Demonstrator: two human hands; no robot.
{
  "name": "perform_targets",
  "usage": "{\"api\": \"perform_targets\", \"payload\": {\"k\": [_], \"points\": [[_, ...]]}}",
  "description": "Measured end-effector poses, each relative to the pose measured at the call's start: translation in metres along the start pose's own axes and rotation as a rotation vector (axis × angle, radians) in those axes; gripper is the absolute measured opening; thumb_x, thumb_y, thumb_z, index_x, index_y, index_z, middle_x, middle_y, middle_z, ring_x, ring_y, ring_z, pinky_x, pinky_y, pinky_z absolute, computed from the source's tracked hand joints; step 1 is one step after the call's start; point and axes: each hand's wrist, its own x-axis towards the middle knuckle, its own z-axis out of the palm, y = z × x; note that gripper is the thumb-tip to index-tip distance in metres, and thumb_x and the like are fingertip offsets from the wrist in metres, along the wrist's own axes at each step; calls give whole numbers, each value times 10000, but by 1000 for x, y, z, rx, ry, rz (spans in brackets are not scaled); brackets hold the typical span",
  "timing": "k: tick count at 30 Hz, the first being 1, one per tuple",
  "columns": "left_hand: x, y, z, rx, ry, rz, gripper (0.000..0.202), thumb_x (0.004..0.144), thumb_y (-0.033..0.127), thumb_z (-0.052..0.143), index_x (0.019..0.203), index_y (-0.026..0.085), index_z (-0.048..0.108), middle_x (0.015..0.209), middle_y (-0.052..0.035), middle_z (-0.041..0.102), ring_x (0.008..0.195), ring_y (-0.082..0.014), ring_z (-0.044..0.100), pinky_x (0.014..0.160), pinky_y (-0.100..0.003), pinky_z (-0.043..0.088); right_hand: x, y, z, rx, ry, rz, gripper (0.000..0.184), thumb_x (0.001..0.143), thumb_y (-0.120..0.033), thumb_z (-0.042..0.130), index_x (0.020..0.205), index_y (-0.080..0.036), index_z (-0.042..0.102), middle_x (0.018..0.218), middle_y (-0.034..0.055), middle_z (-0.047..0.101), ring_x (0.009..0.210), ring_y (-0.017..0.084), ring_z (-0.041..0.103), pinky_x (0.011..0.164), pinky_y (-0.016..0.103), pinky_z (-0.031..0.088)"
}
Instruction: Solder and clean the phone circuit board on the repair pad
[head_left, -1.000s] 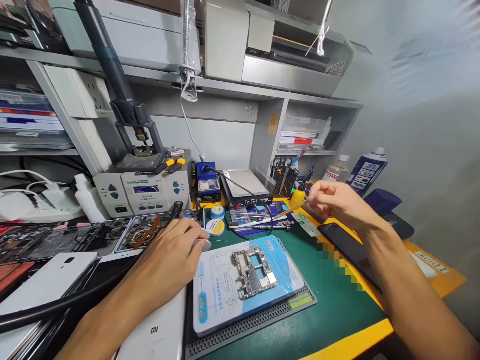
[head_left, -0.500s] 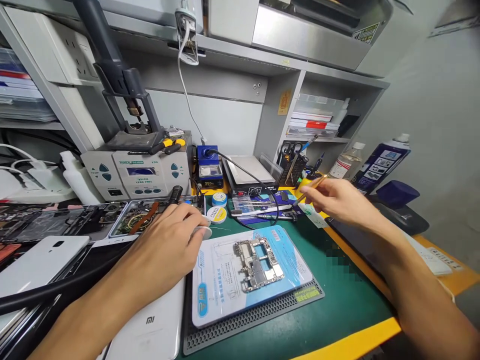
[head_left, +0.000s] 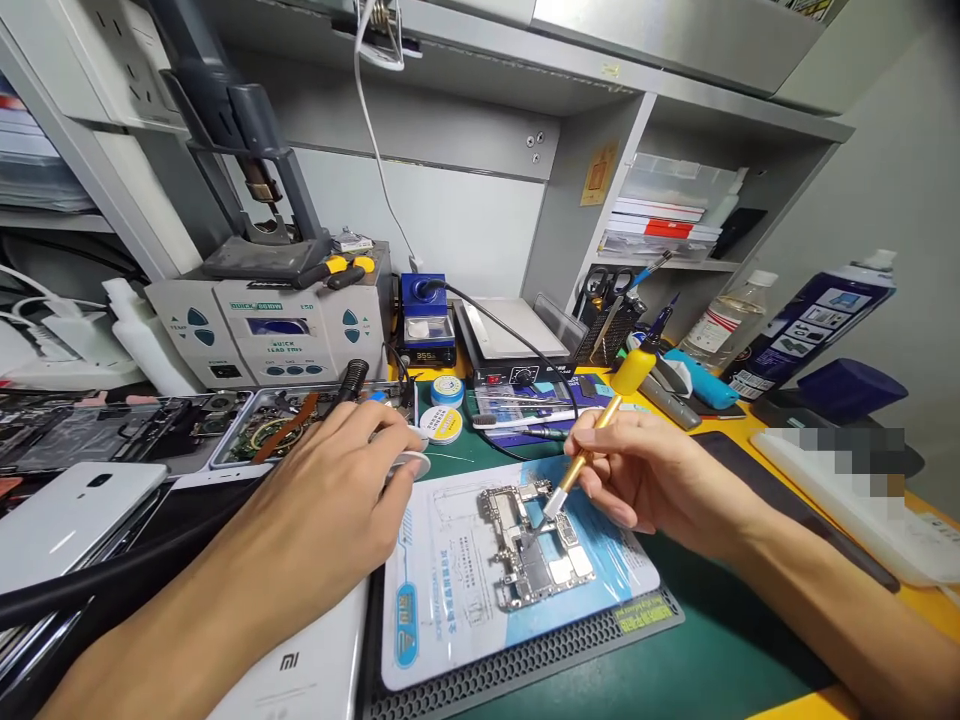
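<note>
My left hand (head_left: 360, 475) is closed around a small white spool (head_left: 414, 466), and a thin wire sticks out from it to the right. Much of that spool is hidden by my fingers. A slim gold-handled tool with a silver collar (head_left: 576, 468) is pinched in my right hand (head_left: 626, 465); its narrow tip points down over a phone logic board (head_left: 534, 560). Whether the tip touches the board I cannot tell. The board lies on a white and blue printed pad (head_left: 450, 640), which rests on a grey honeycomb mat (head_left: 525, 670).
Behind my left hand stand a hot-air station (head_left: 277, 340) and two small round tubs (head_left: 442, 425). A toothbrush (head_left: 517, 420) and a soldering iron station (head_left: 426, 325) are at the back. White phones (head_left: 292, 660) lie left; a spray can (head_left: 817, 320) stands right.
My right hand has come left and down from the back right, bringing the gold-handled tool over the board. My left hand keeps the spool in about the same place. The view has shifted slightly.
</note>
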Motion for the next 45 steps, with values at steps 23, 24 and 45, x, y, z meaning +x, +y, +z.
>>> {"api": "perform_targets", "payload": {"k": [23,24,45], "points": [[2,5,-1,9,4,31,270,995,323,415,1047,221,660,1088,-66,620,1014,-274,549,999,-576,429,0,-2,-2,-11,0,21,89,833,-247,643,797,-167,662,600,23,677,360,88,518,285,126,329],[2,5,-1,7,5,31,271,995,323,415,1045,219,661,1085,-67,620,1011,-274,550,999,-582,429,0,-2,-2,-10,-1,22,85,832,-244,642,799,-168,661,601,24,678,362,89,520,285,127,331],[1,5,0,7,7,18,279,997,339,409,1040,224,660,1079,-56,621,1009,-259,557,1112,-601,335,-3,-3,-3,-18,-24,33,85,811,-225,637,773,-159,674,590,26,669,365,90,508,305,149,323]]}}
